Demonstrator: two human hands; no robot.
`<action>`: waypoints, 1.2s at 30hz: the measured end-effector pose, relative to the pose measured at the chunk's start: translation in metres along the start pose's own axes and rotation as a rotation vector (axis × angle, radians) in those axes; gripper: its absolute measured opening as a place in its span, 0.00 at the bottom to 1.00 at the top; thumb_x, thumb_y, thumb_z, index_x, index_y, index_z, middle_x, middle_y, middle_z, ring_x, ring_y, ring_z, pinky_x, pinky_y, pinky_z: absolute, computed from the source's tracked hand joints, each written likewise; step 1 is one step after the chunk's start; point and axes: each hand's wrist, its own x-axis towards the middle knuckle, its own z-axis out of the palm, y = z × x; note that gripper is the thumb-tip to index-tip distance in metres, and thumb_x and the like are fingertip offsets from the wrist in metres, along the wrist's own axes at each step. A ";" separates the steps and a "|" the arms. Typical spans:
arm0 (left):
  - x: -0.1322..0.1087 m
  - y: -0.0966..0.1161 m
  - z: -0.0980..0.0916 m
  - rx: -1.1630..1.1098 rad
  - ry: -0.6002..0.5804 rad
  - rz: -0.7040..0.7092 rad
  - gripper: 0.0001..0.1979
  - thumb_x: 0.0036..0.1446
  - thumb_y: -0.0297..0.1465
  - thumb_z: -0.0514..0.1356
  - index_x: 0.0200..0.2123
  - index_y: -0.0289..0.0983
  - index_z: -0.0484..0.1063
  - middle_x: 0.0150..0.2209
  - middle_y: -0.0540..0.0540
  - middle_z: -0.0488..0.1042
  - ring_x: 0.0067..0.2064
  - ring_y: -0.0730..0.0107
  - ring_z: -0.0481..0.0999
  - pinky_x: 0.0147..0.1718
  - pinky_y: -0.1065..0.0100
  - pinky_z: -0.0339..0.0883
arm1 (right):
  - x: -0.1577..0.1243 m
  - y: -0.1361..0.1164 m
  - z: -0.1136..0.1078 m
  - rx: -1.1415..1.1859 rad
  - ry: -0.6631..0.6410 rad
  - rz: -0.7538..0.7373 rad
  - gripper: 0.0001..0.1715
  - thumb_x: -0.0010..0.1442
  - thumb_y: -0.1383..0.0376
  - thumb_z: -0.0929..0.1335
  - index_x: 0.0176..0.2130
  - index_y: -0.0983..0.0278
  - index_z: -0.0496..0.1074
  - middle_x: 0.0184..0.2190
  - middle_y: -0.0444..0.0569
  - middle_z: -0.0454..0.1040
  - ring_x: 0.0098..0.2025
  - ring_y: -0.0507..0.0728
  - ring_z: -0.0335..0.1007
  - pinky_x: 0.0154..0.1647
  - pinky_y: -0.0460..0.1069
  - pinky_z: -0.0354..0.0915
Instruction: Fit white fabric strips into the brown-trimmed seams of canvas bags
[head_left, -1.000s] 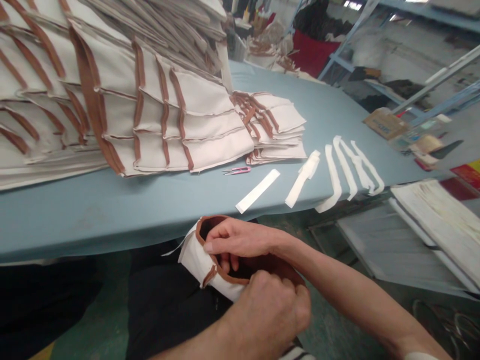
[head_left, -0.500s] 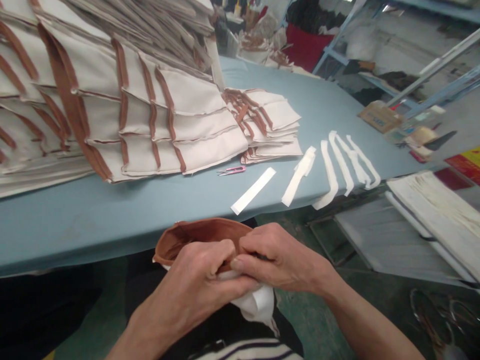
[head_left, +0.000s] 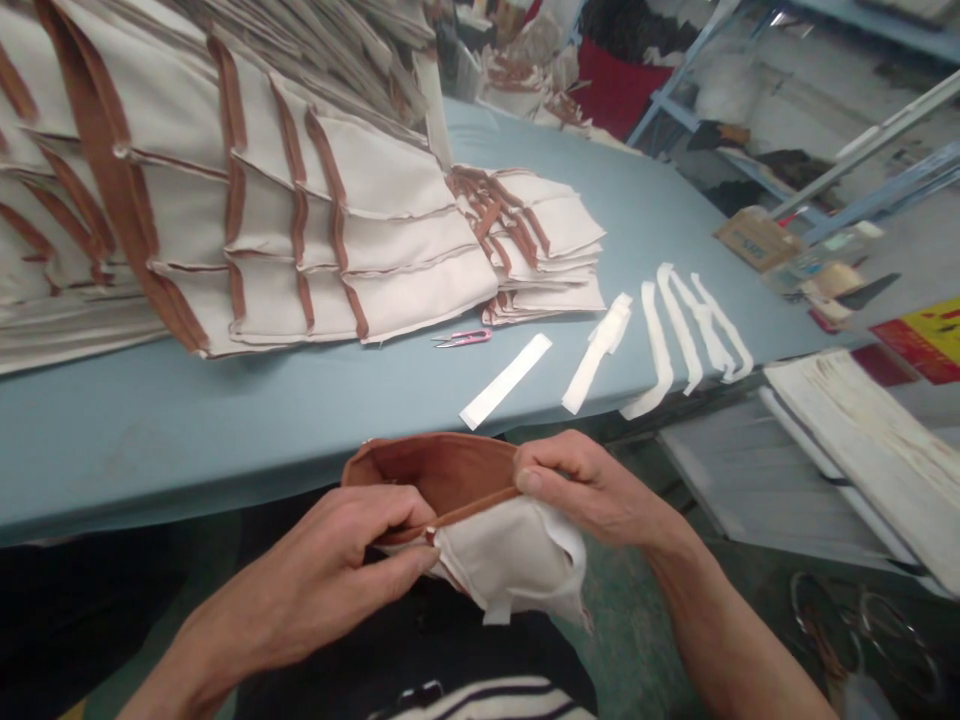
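Over my lap, just off the table's front edge, I hold a cream fabric pouch [head_left: 499, 555] with a brown lining and brown rim. My left hand [head_left: 352, 560] pinches the rim at a seam on its near left part, thumb outside and fingers inside. The rim's right end is gripped between the thumb and fingers of my right hand [head_left: 581, 485]. Between the hands the pouch's mouth gapes, showing the brown inside. Beyond it on the table lie a white strip [head_left: 506, 382] and pink-handled thread snips [head_left: 463, 339].
Stacked cream pouches with brown edging [head_left: 405, 250] cover the left of the blue table [head_left: 225, 430]. A smaller pile [head_left: 555, 230] sits beside them. White folded strips [head_left: 598, 355] lie to the right. A cardboard box [head_left: 757, 240] stands at the table's far right.
My hands, close together before, have moved apart along the rim, left hand leftward and right hand rightward. The cream outer side of the pouch now shows between them.
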 end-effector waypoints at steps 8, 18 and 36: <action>0.015 0.025 -0.018 -0.057 -0.051 -0.020 0.10 0.64 0.27 0.59 0.28 0.39 0.70 0.25 0.59 0.65 0.28 0.76 0.63 0.27 0.72 0.55 | 0.016 -0.035 -0.005 -0.612 0.032 -0.334 0.22 0.77 0.62 0.62 0.30 0.64 0.69 0.27 0.45 0.72 0.31 0.54 0.65 0.37 0.51 0.56; 0.013 0.022 -0.020 -0.082 -0.079 -0.010 0.11 0.63 0.28 0.60 0.27 0.39 0.65 0.25 0.59 0.59 0.27 0.76 0.58 0.25 0.72 0.51 | 0.023 -0.039 0.020 -0.443 0.036 -0.439 0.08 0.63 0.67 0.73 0.31 0.64 0.74 0.27 0.44 0.76 0.31 0.53 0.72 0.36 0.49 0.60; -0.018 0.004 -0.001 0.277 -0.012 0.110 0.16 0.79 0.33 0.48 0.35 0.41 0.66 0.34 0.54 0.71 0.36 0.69 0.71 0.38 0.66 0.59 | 0.029 -0.035 0.036 -0.471 -0.041 -0.394 0.10 0.60 0.72 0.71 0.27 0.62 0.71 0.23 0.40 0.71 0.28 0.52 0.63 0.31 0.48 0.53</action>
